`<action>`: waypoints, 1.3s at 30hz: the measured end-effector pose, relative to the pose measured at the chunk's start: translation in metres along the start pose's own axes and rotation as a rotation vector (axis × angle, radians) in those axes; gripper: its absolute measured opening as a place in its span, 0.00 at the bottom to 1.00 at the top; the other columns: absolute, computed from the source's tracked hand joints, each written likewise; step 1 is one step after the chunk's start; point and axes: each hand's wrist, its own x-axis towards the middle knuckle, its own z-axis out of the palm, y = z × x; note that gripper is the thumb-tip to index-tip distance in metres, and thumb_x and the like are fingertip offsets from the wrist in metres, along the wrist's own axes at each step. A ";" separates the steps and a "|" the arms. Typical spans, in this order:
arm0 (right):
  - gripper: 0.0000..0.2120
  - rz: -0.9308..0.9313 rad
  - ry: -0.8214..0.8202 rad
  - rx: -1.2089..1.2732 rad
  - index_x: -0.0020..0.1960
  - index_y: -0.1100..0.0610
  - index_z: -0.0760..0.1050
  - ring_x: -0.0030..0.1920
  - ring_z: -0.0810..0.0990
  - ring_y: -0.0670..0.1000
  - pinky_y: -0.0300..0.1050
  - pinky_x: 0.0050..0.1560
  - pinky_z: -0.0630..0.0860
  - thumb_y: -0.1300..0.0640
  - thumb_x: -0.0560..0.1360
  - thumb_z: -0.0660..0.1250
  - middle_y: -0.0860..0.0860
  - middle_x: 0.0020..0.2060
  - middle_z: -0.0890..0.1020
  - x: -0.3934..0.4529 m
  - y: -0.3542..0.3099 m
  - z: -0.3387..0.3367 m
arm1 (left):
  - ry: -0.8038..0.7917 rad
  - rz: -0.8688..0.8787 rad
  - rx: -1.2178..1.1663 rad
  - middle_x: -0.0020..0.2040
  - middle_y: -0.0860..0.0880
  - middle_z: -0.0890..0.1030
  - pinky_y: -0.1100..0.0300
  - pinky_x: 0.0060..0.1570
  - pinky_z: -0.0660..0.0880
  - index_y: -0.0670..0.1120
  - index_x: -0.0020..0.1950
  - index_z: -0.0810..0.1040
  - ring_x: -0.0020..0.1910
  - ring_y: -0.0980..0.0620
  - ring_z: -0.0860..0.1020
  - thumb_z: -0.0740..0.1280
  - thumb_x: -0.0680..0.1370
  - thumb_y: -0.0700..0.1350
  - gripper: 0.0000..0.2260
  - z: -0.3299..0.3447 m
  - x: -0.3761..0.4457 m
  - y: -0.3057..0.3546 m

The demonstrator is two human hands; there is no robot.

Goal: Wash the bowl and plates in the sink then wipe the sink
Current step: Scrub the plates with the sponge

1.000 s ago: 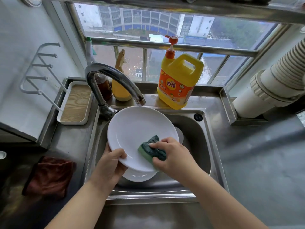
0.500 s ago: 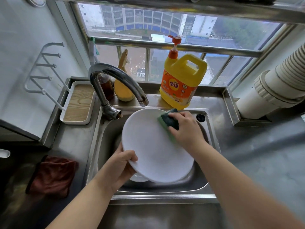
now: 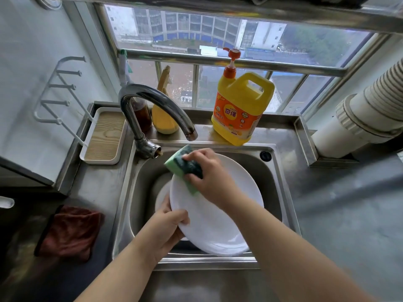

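Sink (image 3: pixel 281 188): steel, under a window; basin floor mostly hidden
Plate (image 3: pixel 218 223): white, tilted over basin
Left hand (image 3: pixel 168 227): grips plate's rim
Right hand (image 3: pixel 209 177): pinches green sponge (image 3: pixel 183 166) against plate
Beneath: another white dish (image 3: pixel 162 192), mostly covered

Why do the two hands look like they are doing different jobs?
The left hand grips the white plate by its near rim, holding it tilted over the sink. The right hand holds the green sponge and presses it on the plate's far edge. The left reaches from below, the right across the plate. Both are bare and touch the same plate.
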 end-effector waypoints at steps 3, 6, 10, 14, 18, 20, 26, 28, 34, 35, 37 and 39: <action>0.18 0.118 0.105 -0.097 0.64 0.51 0.72 0.61 0.71 0.54 0.48 0.65 0.70 0.57 0.75 0.67 0.53 0.62 0.70 0.010 0.027 -0.015 | 0.028 0.022 -0.021 0.50 0.42 0.81 0.53 0.35 0.78 0.54 0.63 0.73 0.46 0.42 0.81 0.62 0.60 0.33 0.33 -0.003 -0.003 -0.002; 0.20 0.238 0.106 -0.272 0.66 0.51 0.70 0.60 0.71 0.56 0.50 0.64 0.69 0.55 0.75 0.67 0.54 0.63 0.70 0.007 0.055 -0.028 | 0.061 0.105 -0.067 0.51 0.44 0.81 0.56 0.35 0.79 0.55 0.61 0.74 0.50 0.42 0.79 0.62 0.61 0.33 0.31 -0.007 -0.002 0.002; 0.21 0.315 0.009 -0.368 0.67 0.47 0.70 0.59 0.71 0.55 0.49 0.61 0.71 0.52 0.75 0.66 0.53 0.62 0.69 -0.014 0.057 -0.031 | 0.111 0.160 -0.127 0.55 0.44 0.81 0.56 0.41 0.80 0.53 0.65 0.74 0.55 0.42 0.79 0.63 0.65 0.30 0.32 -0.019 0.006 0.008; 0.20 0.300 -0.146 -0.236 0.64 0.44 0.74 0.55 0.75 0.51 0.45 0.60 0.73 0.52 0.72 0.68 0.49 0.58 0.72 -0.042 0.043 -0.031 | 0.190 0.172 -0.198 0.55 0.43 0.82 0.58 0.38 0.80 0.46 0.67 0.73 0.56 0.42 0.79 0.57 0.70 0.27 0.28 -0.027 0.019 0.012; 0.18 0.288 -0.243 0.007 0.59 0.40 0.77 0.53 0.75 0.44 0.37 0.56 0.75 0.52 0.71 0.71 0.44 0.55 0.74 -0.066 0.038 -0.038 | 0.244 0.130 -0.243 0.54 0.43 0.82 0.58 0.35 0.80 0.44 0.64 0.75 0.55 0.43 0.79 0.55 0.72 0.28 0.24 -0.033 0.027 0.019; 0.21 0.319 -0.206 0.049 0.60 0.38 0.75 0.51 0.77 0.43 0.33 0.50 0.76 0.53 0.70 0.72 0.44 0.54 0.76 -0.075 0.041 -0.050 | 0.243 0.117 -0.252 0.53 0.43 0.82 0.56 0.36 0.81 0.45 0.64 0.74 0.53 0.44 0.80 0.55 0.73 0.29 0.23 -0.036 0.028 0.023; 0.49 0.412 -0.392 -0.008 0.67 0.21 0.41 0.49 0.80 0.47 0.44 0.49 0.81 0.54 0.69 0.73 0.43 0.56 0.75 -0.092 0.046 -0.068 | 0.221 0.083 -0.305 0.46 0.44 0.85 0.52 0.46 0.78 0.44 0.60 0.75 0.51 0.45 0.81 0.56 0.76 0.34 0.16 -0.042 0.028 0.030; 0.53 0.363 -0.414 -0.017 0.64 0.20 0.35 0.51 0.80 0.48 0.45 0.49 0.81 0.56 0.69 0.72 0.43 0.62 0.73 -0.092 0.040 -0.064 | 0.208 0.062 -0.282 0.47 0.44 0.85 0.53 0.46 0.77 0.44 0.61 0.75 0.50 0.45 0.81 0.56 0.77 0.35 0.15 -0.041 0.028 0.031; 0.41 0.259 -0.372 -0.122 0.69 0.29 0.51 0.45 0.77 0.44 0.38 0.44 0.79 0.52 0.68 0.71 0.42 0.50 0.74 -0.087 0.027 -0.051 | 0.193 0.009 -0.170 0.56 0.40 0.82 0.55 0.41 0.82 0.42 0.67 0.72 0.54 0.43 0.81 0.58 0.79 0.37 0.16 -0.048 0.031 0.023; 0.37 0.262 -0.354 -0.129 0.69 0.32 0.55 0.47 0.77 0.45 0.40 0.47 0.79 0.51 0.68 0.71 0.43 0.51 0.75 -0.086 0.027 -0.050 | 0.177 0.007 -0.147 0.57 0.41 0.82 0.55 0.41 0.82 0.42 0.67 0.73 0.54 0.43 0.81 0.58 0.80 0.38 0.15 -0.049 0.031 0.023; 0.34 0.259 -0.340 -0.139 0.69 0.37 0.60 0.48 0.78 0.46 0.41 0.49 0.80 0.50 0.68 0.71 0.45 0.52 0.78 -0.084 0.027 -0.051 | 0.169 0.012 -0.080 0.56 0.41 0.83 0.57 0.40 0.81 0.42 0.65 0.74 0.53 0.44 0.82 0.60 0.81 0.41 0.14 -0.051 0.030 0.021; 0.33 0.262 -0.346 -0.147 0.69 0.40 0.62 0.48 0.79 0.47 0.42 0.48 0.80 0.49 0.67 0.71 0.46 0.53 0.79 -0.082 0.027 -0.051 | 0.210 0.022 0.066 0.58 0.42 0.81 0.56 0.41 0.81 0.43 0.68 0.72 0.55 0.44 0.81 0.63 0.80 0.46 0.17 -0.054 0.030 0.020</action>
